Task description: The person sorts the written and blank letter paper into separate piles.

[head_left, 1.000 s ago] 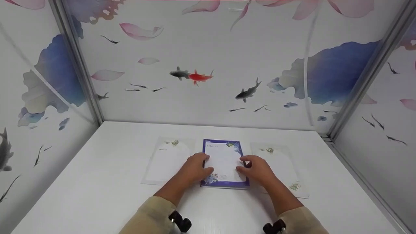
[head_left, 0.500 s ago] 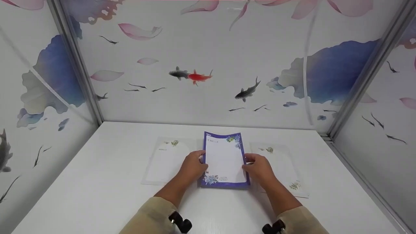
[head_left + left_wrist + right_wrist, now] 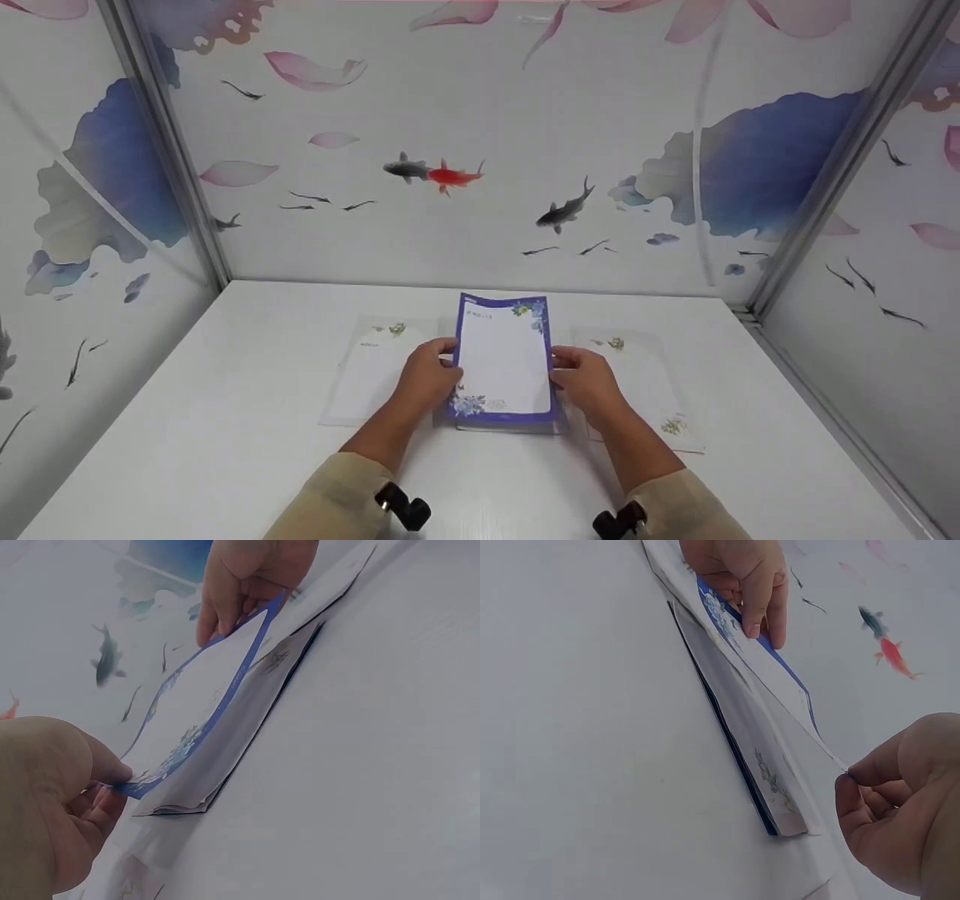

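A sheet of paper (image 3: 504, 360) with a blue-purple border and printed flowers is held by both hands at its opposite side edges. My left hand (image 3: 429, 379) pinches the left edge between thumb and fingers, and my right hand (image 3: 589, 379) pinches the right edge. The sheet is raised, apart from a stack of paper (image 3: 225, 750) with a dark blue bottom edge that lies on the table beneath it. In the right wrist view the stack (image 3: 742, 742) shows a flower print on its top page. The head view mostly hides the stack behind the raised sheet.
A pale sheet (image 3: 364, 386) with a small floral print lies to the left on the white table (image 3: 225, 390). Another pale floral sheet (image 3: 641, 390) lies to the right, partly under my right forearm. White printed panels (image 3: 450, 247) stand behind and at both sides.
Both hands have taken hold of the blue-bordered sheet's edges and lifted it off the stack. It has shifted slightly up and left in view, exposing the stack's lower edge.
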Demonstrator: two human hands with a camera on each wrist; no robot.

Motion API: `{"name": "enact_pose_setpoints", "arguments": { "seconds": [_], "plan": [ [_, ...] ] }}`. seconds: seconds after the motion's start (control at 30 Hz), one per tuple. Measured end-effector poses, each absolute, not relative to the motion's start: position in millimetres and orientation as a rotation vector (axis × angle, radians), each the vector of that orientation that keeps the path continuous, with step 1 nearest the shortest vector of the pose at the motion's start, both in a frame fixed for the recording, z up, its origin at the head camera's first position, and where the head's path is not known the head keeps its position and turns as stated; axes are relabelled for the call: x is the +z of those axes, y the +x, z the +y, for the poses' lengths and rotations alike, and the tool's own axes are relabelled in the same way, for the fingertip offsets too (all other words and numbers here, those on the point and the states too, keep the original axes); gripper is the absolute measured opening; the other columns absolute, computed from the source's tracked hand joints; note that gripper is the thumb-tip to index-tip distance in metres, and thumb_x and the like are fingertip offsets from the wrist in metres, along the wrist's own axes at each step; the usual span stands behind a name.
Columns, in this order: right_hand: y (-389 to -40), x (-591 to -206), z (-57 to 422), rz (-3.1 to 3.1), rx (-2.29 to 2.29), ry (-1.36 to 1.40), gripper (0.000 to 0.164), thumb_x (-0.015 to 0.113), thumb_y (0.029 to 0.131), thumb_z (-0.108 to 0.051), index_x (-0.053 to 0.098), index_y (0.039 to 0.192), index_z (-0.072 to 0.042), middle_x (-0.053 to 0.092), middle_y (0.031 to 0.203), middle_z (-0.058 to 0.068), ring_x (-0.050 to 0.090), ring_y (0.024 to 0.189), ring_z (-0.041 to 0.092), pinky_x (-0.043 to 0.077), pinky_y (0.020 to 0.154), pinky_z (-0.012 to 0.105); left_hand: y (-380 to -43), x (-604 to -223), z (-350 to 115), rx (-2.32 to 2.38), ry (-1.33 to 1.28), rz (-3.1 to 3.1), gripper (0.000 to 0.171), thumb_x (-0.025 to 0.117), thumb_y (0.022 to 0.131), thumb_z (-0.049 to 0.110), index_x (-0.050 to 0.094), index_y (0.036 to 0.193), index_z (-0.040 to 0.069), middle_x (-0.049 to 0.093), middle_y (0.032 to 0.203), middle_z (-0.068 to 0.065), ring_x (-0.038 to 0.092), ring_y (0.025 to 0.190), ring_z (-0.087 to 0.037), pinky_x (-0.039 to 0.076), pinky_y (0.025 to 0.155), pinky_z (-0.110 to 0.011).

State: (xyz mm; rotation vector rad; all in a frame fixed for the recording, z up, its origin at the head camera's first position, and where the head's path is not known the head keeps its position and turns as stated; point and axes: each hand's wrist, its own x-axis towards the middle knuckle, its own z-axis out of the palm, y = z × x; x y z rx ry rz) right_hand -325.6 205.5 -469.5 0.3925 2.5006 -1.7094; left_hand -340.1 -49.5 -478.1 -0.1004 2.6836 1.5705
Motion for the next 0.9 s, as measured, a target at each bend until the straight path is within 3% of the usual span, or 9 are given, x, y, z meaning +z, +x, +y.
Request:
{"name": "enact_pose_setpoints", "arguments": {
  "seconds": [0.57,0.9],
  "plan": [
    [-329.4,-466.3,132.5,2.376,-1.891,0.257,0.049,0.064,0.102,-0.003,0.061,0.150,-0.012,0.071,0.136,0.009,0.074,0.120,0.025,0.057,0.113,0.044,-338.3,-478.3,-132.0,1.579,-0.141,2.702,0.053,0.070,0.100,0.013,0.059,0.152,0.011,0.062,0.154,-0.010,0.064,0.135,-0.029,0.054,0.114,-0.048],
    [-327.7,-466.7,79.2,2.340,-1.873,0.223,0.050,0.066,0.098,0.001,0.063,0.147,-0.009,0.072,0.137,0.008,0.074,0.118,0.021,0.061,0.107,0.040,-332.0,-475.5,-180.3,1.492,-0.223,2.682,0.053,0.066,0.105,0.016,0.055,0.156,0.013,0.056,0.161,-0.012,0.056,0.145,-0.034,0.044,0.125,-0.054]
  ]
}}
